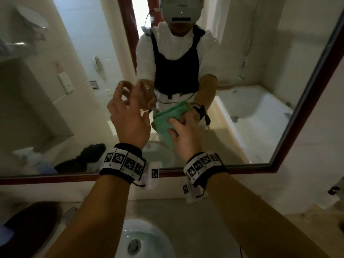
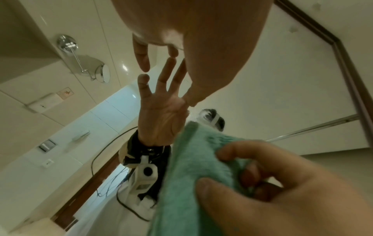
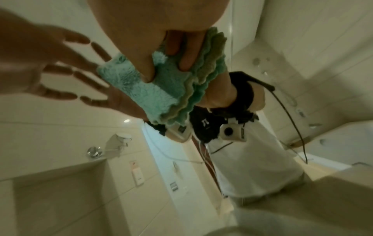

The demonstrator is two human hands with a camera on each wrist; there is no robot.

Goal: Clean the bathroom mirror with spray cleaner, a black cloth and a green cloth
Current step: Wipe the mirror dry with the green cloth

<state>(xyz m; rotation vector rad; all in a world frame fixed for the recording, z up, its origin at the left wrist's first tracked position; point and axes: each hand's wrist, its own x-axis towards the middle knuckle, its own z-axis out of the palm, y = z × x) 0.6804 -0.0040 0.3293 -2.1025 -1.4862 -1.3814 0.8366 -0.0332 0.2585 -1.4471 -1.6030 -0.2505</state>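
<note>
Right hand (image 1: 186, 135) grips the folded green cloth (image 1: 162, 121), soft and light, across its layers against the mirror (image 1: 279, 75); left hand (image 1: 128, 118) hovers released.

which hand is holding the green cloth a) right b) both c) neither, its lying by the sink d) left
a: the right hand grips the folded green cloth against the mirror, while the left hand beside it has its fingers spread and holds nothing.
</note>
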